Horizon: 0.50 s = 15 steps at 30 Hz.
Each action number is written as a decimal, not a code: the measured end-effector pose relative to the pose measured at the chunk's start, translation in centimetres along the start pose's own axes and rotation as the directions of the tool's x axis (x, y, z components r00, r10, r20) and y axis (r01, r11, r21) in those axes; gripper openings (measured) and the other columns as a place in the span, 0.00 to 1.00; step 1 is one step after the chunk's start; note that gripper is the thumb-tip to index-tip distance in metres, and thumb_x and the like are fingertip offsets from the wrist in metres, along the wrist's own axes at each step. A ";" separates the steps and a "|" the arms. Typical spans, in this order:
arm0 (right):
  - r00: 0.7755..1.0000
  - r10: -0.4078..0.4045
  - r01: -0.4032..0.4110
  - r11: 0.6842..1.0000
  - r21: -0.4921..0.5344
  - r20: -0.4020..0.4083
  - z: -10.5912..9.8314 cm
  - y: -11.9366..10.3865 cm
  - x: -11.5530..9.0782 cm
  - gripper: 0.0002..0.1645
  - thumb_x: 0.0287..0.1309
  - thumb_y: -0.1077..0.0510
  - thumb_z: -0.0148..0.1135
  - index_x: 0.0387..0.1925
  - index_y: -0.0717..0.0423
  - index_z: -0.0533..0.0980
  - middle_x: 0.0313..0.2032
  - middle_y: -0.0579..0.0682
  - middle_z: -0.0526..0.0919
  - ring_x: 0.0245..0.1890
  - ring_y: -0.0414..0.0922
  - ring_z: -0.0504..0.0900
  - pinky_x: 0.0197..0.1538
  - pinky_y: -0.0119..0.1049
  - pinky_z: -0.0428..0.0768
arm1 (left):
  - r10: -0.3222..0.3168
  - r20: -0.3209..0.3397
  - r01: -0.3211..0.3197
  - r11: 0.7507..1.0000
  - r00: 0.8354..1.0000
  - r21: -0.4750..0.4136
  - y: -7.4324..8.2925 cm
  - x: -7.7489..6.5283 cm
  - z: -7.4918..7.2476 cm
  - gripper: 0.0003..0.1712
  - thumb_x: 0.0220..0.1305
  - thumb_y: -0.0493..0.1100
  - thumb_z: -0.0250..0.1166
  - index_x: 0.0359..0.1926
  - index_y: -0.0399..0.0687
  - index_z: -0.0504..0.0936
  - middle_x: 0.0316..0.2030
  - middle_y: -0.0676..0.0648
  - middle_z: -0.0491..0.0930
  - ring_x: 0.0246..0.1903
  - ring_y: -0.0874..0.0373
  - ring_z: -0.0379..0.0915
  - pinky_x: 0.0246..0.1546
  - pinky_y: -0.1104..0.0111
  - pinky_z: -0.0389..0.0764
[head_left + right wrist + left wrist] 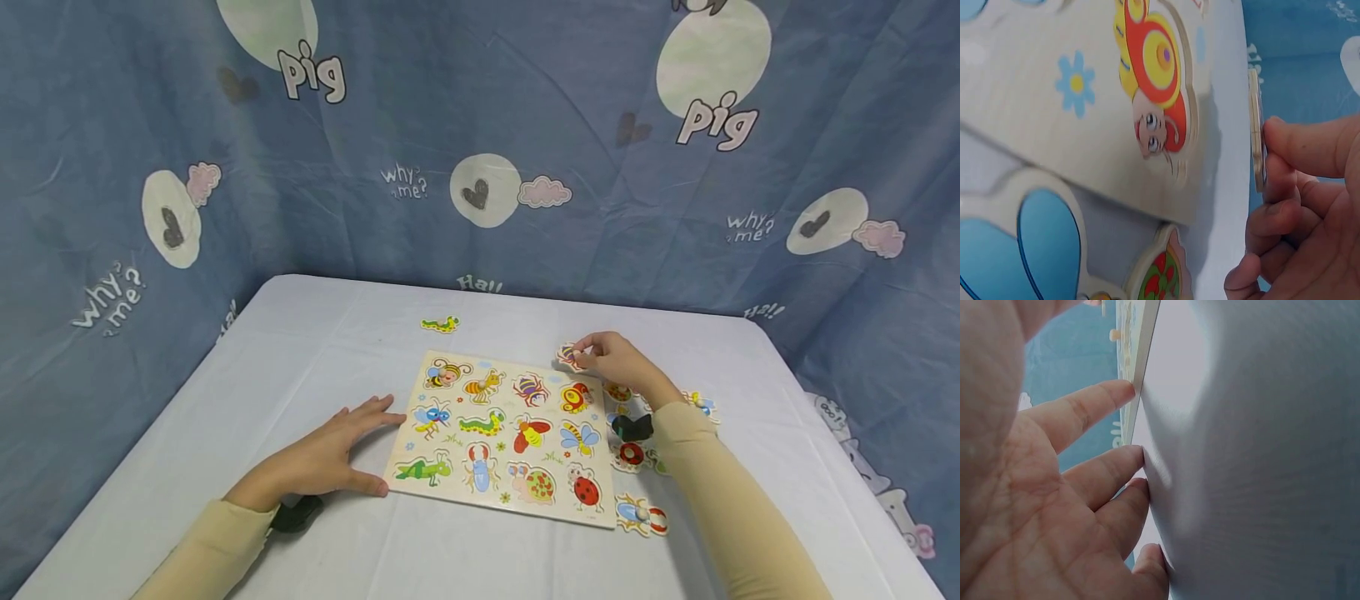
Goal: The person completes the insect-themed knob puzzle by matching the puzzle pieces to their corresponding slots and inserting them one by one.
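A wooden puzzle board [498,450] printed with insects lies on the white table. My left hand [322,454] has its fingers spread at the board's left side, thumb and index fingertip right at the edge; in the left wrist view the other fingertips [1135,456] reach the tabletop. Just past the board's far edge, my right hand [618,362] pinches a spider puzzle piece [567,357] between thumb and fingers. From the right wrist the piece [1256,131] shows edge-on, raised off the table. The board's printed spider [531,389] is just left of and nearer than that piece.
A caterpillar piece [440,325] lies beyond the board. A stag beetle piece [641,515] sits by the near right corner. Several more pieces, such as a red one [632,454], lie along the right side, partly under my right forearm. A blue printed curtain [480,100] hangs behind.
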State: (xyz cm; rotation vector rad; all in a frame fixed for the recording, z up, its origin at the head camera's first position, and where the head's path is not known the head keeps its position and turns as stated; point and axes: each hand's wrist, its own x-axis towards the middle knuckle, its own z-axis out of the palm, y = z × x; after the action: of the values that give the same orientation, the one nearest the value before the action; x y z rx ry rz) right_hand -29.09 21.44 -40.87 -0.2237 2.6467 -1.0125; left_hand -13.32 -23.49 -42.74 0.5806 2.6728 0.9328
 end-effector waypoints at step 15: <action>0.999 -0.042 0.042 0.999 0.026 -0.004 1.2 -1.4 -0.7 0.21 0.75 0.52 0.63 0.59 0.63 0.81 0.31 0.51 0.74 0.30 0.46 0.71 0.29 0.35 0.70 | -0.004 0.008 0.004 1.000 1.000 0.004 -0.1 0.1 0.0 0.56 0.48 0.59 0.86 0.77 0.52 0.74 0.84 0.35 0.55 0.84 0.29 0.46 0.82 0.30 0.42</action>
State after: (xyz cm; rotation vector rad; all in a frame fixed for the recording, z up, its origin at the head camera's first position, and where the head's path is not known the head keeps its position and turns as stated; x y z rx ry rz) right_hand -28.02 19.83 -40.60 -0.2725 2.6405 -1.0609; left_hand -13.47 -23.49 -42.81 0.5776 2.6685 0.9230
